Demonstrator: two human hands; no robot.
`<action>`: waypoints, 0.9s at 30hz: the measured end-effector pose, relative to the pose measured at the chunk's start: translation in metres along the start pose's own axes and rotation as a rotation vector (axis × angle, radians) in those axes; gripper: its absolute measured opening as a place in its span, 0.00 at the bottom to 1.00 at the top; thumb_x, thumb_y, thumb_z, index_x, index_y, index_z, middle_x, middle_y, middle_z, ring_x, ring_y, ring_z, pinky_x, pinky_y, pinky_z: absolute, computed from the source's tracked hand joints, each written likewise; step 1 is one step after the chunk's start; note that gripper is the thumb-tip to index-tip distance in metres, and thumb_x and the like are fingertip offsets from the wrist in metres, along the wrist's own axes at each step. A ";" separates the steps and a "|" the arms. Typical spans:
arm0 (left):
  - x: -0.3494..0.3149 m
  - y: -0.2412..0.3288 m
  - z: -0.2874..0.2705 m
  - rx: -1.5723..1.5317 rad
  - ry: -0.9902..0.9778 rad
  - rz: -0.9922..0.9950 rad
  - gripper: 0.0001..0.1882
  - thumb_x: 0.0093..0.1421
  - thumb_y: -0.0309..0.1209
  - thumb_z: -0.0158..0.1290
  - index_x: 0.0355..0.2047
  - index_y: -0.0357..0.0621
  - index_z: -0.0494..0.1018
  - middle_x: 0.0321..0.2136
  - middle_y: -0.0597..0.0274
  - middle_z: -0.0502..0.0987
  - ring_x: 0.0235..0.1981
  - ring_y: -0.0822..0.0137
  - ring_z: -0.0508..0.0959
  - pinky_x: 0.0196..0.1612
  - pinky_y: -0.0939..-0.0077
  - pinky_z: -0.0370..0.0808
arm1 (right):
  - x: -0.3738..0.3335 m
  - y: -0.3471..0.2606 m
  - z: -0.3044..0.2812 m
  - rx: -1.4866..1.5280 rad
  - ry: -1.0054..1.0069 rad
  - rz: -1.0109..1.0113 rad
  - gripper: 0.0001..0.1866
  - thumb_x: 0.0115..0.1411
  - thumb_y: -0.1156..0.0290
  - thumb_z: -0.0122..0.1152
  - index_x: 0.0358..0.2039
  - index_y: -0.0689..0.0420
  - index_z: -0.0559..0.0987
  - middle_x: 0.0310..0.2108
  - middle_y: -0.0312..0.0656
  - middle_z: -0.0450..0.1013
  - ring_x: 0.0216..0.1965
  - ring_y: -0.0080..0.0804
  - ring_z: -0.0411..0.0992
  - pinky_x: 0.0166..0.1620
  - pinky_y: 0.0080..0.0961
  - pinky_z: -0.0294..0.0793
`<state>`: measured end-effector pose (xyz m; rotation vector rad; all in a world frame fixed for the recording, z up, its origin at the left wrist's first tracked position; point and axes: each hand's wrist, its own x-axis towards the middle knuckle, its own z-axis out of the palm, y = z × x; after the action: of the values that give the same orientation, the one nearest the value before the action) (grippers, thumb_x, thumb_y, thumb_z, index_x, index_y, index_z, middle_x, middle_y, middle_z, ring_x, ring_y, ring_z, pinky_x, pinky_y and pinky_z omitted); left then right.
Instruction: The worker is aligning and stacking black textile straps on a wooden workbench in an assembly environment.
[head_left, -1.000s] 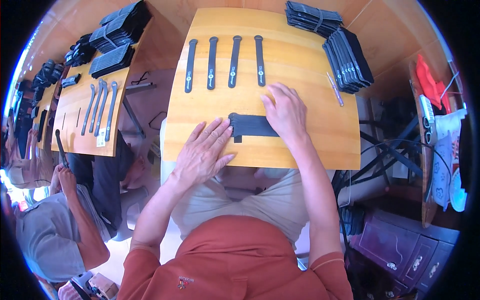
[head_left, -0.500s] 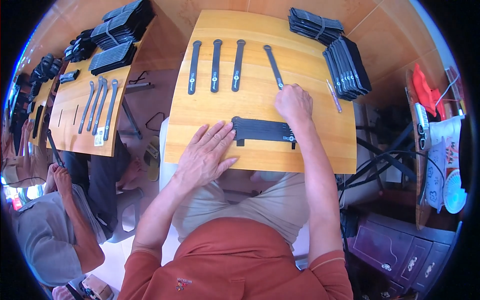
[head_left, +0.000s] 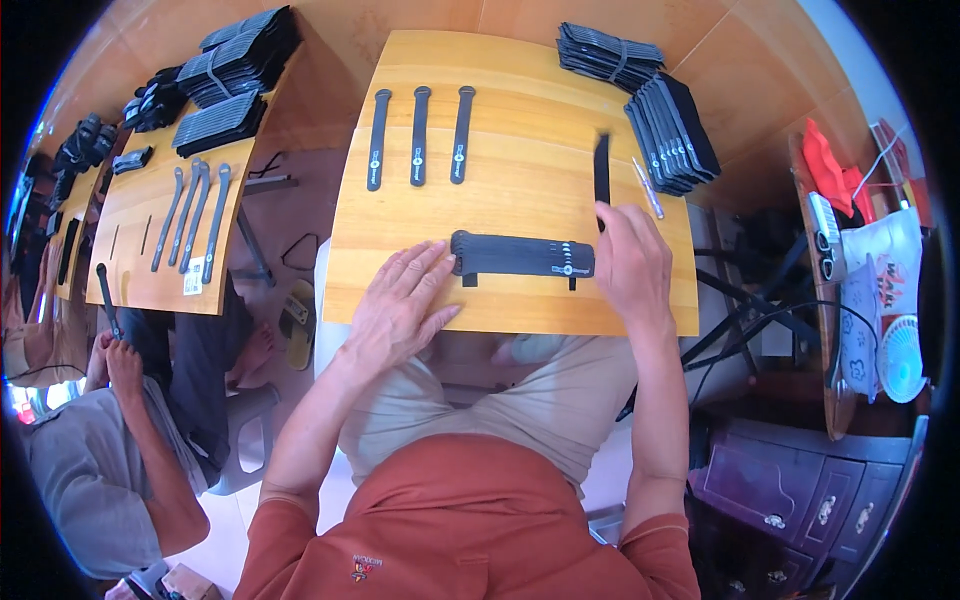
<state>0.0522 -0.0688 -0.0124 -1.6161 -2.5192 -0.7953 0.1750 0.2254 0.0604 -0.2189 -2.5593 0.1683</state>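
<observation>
A fanned row of overlapping dark straps [head_left: 515,254] lies crosswise near the table's front edge, with two short black tabs sticking out below it. My left hand [head_left: 402,295] rests flat, fingers stretched, its fingertips at the row's left end. Just beyond the right end, my right hand [head_left: 637,265] pinches the near end of a single black strap [head_left: 601,165]. That strap points away from me, its plain dark side up. Three grey straps with looped far ends lie apart at the back left: a left one [head_left: 377,140], a middle one [head_left: 419,135] and a right one [head_left: 461,135].
On the wooden table [head_left: 500,60], a banded strap bundle [head_left: 610,55] and a strap stack [head_left: 675,135] occupy the far right, beside a pen [head_left: 648,188]. A co-worker [head_left: 90,480] sits left at another table [head_left: 125,225] with straps. A cluttered shelf [head_left: 835,385] stands right.
My right hand has taken the fourth loose strap from the back row, drawn it right and turned its plain side up. My left hand stays by the row of straps. The view has shifted slightly.
</observation>
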 end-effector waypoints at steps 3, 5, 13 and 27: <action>-0.003 0.010 0.002 -0.121 0.136 -0.005 0.36 0.58 0.36 0.67 0.65 0.40 0.68 0.67 0.46 0.66 0.67 0.44 0.67 0.69 0.52 0.66 | -0.011 -0.039 -0.039 0.276 -0.007 -0.216 0.20 0.51 0.85 0.62 0.47 0.61 0.80 0.38 0.47 0.76 0.38 0.48 0.76 0.40 0.42 0.80; -0.003 0.026 0.001 -0.196 0.225 0.002 0.39 0.55 0.32 0.70 0.66 0.41 0.67 0.68 0.43 0.65 0.66 0.41 0.68 0.68 0.52 0.68 | -0.022 -0.070 -0.060 0.427 -0.094 -0.255 0.22 0.49 0.85 0.65 0.47 0.61 0.80 0.38 0.46 0.76 0.37 0.45 0.77 0.39 0.39 0.80; -0.002 0.067 -0.011 -0.553 0.262 0.195 0.21 0.54 0.22 0.67 0.50 0.36 0.80 0.40 0.50 0.85 0.42 0.49 0.85 0.48 0.59 0.81 | -0.044 -0.100 -0.074 0.711 -0.071 -0.330 0.20 0.51 0.77 0.75 0.46 0.60 0.82 0.33 0.43 0.78 0.30 0.35 0.78 0.29 0.30 0.79; -0.005 0.039 -0.013 -0.934 -0.035 -0.576 0.11 0.69 0.29 0.60 0.45 0.31 0.81 0.33 0.60 0.84 0.33 0.76 0.82 0.38 0.79 0.82 | -0.080 -0.020 0.005 1.007 0.092 0.677 0.10 0.67 0.74 0.67 0.44 0.68 0.83 0.28 0.39 0.80 0.28 0.21 0.79 0.35 0.18 0.78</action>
<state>0.0851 -0.0656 0.0132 -0.9267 -2.8336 -2.2630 0.2366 0.1903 0.0177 -0.6426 -1.9093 1.5703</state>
